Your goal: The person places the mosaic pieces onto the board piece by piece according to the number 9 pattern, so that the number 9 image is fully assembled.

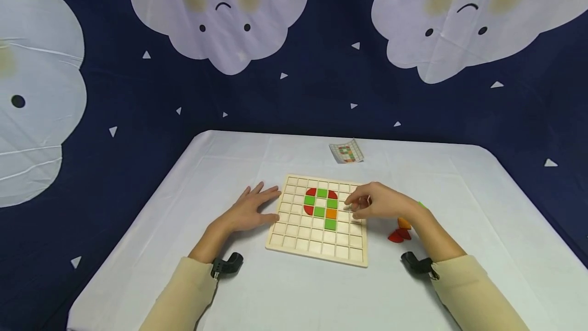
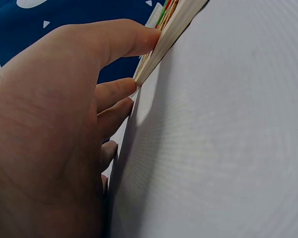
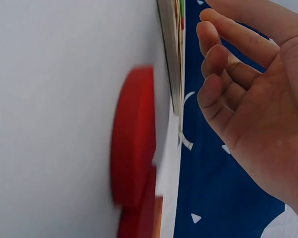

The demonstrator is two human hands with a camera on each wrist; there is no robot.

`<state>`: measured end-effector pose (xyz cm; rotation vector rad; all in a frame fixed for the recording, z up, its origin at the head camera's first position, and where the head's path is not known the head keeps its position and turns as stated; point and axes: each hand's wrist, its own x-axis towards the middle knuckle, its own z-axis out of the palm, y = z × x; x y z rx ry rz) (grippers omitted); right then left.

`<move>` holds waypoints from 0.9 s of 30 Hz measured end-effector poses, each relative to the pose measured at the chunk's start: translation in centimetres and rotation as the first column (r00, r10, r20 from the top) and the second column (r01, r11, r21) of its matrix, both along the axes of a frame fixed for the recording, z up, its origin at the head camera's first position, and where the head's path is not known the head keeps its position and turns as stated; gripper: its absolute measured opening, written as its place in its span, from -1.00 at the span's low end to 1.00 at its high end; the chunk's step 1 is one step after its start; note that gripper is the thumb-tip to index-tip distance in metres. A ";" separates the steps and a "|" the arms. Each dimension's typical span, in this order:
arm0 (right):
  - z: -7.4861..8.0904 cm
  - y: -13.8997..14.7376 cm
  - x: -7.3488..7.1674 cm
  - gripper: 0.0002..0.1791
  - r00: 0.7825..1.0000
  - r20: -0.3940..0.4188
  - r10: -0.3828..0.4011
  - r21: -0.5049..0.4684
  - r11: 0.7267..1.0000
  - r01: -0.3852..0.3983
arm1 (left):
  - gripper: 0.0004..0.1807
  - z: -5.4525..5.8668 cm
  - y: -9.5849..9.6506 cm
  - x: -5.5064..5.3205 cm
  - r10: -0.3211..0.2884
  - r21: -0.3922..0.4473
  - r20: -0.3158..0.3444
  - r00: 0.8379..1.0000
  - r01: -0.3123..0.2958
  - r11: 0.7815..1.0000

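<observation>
A pale wooden grid board (image 1: 298, 245) lies on the white table, slightly turned. Inset near its middle are several green square tiles (image 1: 330, 224), red rounded tiles (image 1: 309, 210) and one orange square tile (image 1: 331, 213). My left hand (image 1: 250, 211) rests by the board's left side, fingers spread; in the left wrist view its thumb and index fingertip (image 2: 124, 91) meet the wooden edge. Over the board's right side hovers my right hand (image 1: 378, 201), fingers loosely bent and thumb apart. Nothing shows between those fingers in the right wrist view, where the thumb is partly cut off.
Loose red pieces (image 1: 395, 237) and an orange piece (image 1: 404, 223) lie right of the board, below my right forearm. A green piece (image 1: 421, 204) peeks out behind that wrist. Beyond the board sits a small pattern card (image 1: 346, 152). A dark blue cloud-print cloth (image 1: 257, 101) hangs behind.
</observation>
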<state>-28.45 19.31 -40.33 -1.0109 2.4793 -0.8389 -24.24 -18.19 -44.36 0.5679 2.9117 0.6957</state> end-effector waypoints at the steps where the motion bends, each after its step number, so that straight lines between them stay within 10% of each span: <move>1: 0.0 0.2 -0.1 -0.68 1.000 -0.003 -0.005 0.001 1.000 0.005 | -0.21 0.0 0.0 0.0 0.001 0.000 -0.002 1.000 -0.001 1.000; 27: -0.3 5.3 -0.9 -0.68 0.989 -0.088 -0.118 0.022 0.992 0.120 | -0.22 -0.1 -0.1 -0.1 -0.008 -0.007 -0.016 1.000 0.008 1.000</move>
